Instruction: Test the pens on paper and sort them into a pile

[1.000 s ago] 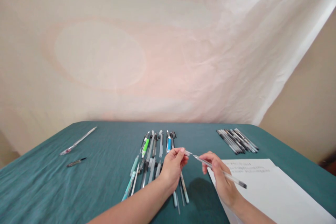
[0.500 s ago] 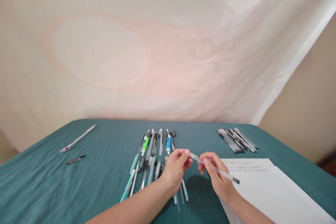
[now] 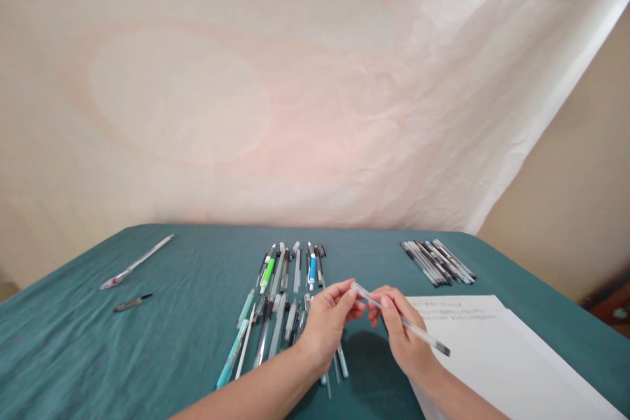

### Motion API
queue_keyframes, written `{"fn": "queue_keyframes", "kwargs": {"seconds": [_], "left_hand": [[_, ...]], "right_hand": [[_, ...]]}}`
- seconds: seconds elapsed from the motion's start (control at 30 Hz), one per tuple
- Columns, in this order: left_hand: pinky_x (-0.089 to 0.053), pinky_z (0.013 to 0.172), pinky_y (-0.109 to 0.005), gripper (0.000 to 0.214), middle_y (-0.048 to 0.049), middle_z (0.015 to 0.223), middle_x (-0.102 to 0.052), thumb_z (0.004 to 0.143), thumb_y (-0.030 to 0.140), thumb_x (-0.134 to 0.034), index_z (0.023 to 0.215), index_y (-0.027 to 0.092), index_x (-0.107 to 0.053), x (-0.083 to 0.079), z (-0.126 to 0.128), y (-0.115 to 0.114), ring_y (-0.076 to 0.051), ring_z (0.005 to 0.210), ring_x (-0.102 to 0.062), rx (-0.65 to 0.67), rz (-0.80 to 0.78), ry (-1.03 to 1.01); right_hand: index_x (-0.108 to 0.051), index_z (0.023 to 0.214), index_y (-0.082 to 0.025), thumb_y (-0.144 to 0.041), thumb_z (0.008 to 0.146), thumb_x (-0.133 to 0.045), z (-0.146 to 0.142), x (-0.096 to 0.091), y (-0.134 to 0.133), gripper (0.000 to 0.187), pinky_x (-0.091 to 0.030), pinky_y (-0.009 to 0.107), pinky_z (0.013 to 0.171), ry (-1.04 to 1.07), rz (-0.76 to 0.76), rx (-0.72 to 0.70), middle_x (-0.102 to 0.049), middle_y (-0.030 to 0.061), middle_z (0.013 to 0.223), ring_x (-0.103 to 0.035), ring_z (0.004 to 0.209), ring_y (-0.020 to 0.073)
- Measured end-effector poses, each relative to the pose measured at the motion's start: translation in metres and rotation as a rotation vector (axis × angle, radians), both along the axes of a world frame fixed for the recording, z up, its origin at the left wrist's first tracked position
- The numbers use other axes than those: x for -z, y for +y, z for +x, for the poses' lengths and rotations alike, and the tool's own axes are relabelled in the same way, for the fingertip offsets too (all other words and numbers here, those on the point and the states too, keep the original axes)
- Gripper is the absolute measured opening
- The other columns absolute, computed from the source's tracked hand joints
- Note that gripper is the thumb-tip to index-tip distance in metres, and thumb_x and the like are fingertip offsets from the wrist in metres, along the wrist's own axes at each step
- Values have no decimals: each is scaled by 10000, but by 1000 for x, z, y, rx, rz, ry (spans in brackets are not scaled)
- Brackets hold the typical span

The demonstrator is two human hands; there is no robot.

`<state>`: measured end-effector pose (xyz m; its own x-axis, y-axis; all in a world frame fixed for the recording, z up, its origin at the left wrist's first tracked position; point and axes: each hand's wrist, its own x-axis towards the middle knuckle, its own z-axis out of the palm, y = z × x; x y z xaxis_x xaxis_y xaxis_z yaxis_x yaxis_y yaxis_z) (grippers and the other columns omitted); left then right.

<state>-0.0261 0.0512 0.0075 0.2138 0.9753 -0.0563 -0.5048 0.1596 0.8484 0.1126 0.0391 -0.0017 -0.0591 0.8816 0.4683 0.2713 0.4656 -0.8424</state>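
Both my hands are on one slim translucent pen [image 3: 427, 337] with a dark end pointing down to the right. My left hand [image 3: 331, 315] pinches its upper left end between thumb and fingertips. My right hand [image 3: 401, 331] is closed around the middle of the barrel. The pen is tilted in the air above the table, beside a sheet of white paper [image 3: 497, 367] bearing faint lines of writing. Under and behind my left forearm lie several loose pens, among them a teal pen [image 3: 232, 356], partly hidden by my arm.
Farther back lie more pens, including a green and white pen [image 3: 267, 274] and a blue and white pen [image 3: 312, 270]. A row of dark and clear pens [image 3: 438, 262] rests at the right. On the left are a long clear wrapper [image 3: 138, 264] and a short dark piece [image 3: 132, 302].
The view has turned slightly, so the table items appear shifted left. My hands keep hold of the same pen, its dark end a little lower.
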Motion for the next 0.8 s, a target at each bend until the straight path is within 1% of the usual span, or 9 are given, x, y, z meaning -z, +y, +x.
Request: {"fn": "queue_keyframes", "kwargs": {"seconds": [0.2, 0.33, 0.47, 0.57, 0.7, 0.8], "left_hand": [[-459, 720, -261, 401, -40, 738, -637, 652, 337, -688, 983, 122, -618, 1, 1, -3, -105, 643, -570, 7, -47, -6], [-459, 739, -267, 399, -34, 740, -637, 645, 314, -698, 986, 124, -614, 3, 1, -3, -108, 665, -574, 12, -36, -23], [-467, 718, -269, 436, -40, 759, -643, 619, 317, -716, 996, 125, -608, 4, 2, -2, -115, 655, -581, -4, -32, -4], [-470, 702, -267, 432, -42, 748, -642, 624, 315, -712, 993, 119, -603, 5, 2, -2, -121, 659, -587, -12, -12, 18], [-472, 704, -273, 421, -33, 721, -636, 634, 304, -705, 996, 119, -595, 4, 3, -1, -130, 672, -590, -13, 20, 56], [-473, 725, -286, 421, -41, 742, -644, 632, 306, -707, 992, 119, -593, 2, 2, 0, -134, 685, -597, -9, -6, 56]], "right_hand": [[-530, 854, -204, -309, 891, -336, 1, 3, 1, 223, -435, 245, 583, -83, 21, 18, -555, 21, 742, -535, 587, 133], [-532, 860, -202, -303, 892, -331, 0, 3, 1, 228, -424, 241, 569, -99, 34, 35, -553, 17, 721, -527, 574, 131], [-535, 840, -204, -298, 891, -322, -2, 2, 0, 238, -415, 237, 554, -100, 56, 43, -542, 14, 706, -511, 560, 128], [-532, 816, -204, -292, 888, -323, -2, 2, -1, 238, -416, 238, 558, -100, 71, 56, -548, 20, 732, -507, 561, 125], [-536, 833, -206, -282, 888, -324, -2, 0, -1, 232, -419, 232, 557, -91, 73, 33, -548, 19, 738, -509, 574, 124], [-542, 844, -202, -284, 891, -319, -3, -2, 0, 242, -420, 227, 563, -88, 80, 14, -542, 15, 730, -511, 588, 122]]}}
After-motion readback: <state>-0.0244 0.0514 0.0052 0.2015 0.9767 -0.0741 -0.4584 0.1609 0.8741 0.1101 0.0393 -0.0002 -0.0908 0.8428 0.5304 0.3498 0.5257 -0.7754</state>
